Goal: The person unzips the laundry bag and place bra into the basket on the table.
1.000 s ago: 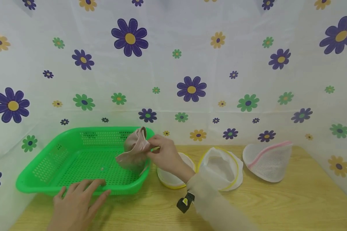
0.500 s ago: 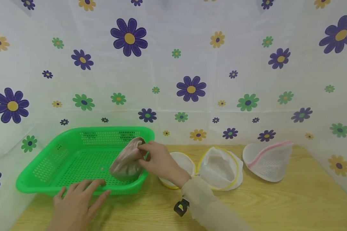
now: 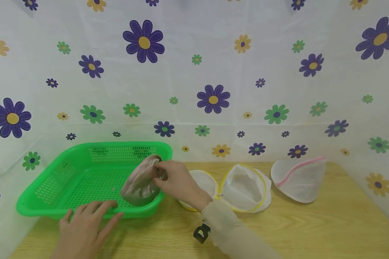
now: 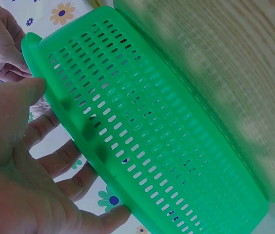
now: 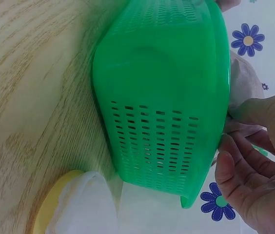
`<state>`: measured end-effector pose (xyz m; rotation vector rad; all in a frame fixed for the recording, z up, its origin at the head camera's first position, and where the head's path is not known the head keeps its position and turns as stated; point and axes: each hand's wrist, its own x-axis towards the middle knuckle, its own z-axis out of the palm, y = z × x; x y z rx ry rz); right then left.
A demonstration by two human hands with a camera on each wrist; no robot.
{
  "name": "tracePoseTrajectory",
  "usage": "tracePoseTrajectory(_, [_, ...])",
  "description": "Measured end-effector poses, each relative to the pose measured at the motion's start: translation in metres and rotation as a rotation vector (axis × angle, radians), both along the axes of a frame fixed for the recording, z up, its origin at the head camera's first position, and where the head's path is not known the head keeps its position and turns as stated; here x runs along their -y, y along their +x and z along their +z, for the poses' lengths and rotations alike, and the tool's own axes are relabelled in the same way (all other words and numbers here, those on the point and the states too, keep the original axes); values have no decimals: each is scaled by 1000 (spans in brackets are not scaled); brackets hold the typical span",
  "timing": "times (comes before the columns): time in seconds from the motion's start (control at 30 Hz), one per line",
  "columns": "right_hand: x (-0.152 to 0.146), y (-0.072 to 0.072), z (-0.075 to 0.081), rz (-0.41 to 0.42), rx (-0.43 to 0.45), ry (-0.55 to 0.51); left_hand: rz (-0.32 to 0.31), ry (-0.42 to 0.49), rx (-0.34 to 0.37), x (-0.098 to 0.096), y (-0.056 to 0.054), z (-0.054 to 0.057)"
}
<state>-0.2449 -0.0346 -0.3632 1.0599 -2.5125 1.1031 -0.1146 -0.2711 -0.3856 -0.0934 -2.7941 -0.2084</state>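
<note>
A satiny pinkish-beige cup-shaped garment [image 3: 139,185] leans inside the right end of a green plastic basket [image 3: 95,146]. My right hand [image 3: 178,181] pinches its upper right edge between thumb and fingers, just above the basket's rim. In the right wrist view, most of the garment [image 5: 243,80] is hidden behind the basket wall. My left hand [image 3: 85,225] holds the basket's front rim; the left wrist view shows the thumb on the outer side and the fingers [image 4: 62,161] reaching over behind the rim.
To the right of the basket lies an unzipped white laundry bag [image 3: 243,190] with yellow edging, its round flap [image 3: 204,181] spread leftward. A white mesh bag [image 3: 299,181] with a pink zipper stands farther right on the wooden table [image 3: 311,230]. A flower-printed curtain [image 3: 188,72] hangs behind.
My right hand has moved slightly left and lowered the garment into the basket's right end; the garment now lies more leftward and folded over. The left hand stays on the rim.
</note>
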Motion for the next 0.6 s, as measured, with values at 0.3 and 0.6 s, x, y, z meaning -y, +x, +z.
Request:
tracePoseTrajectory(0.3, [0, 0, 0, -24, 3, -16, 0, -1, 10, 0, -1, 0])
tracePoseTrajectory(0.6, [-1, 2, 2, -23, 7, -20, -5, -1, 8, 2, -3, -1])
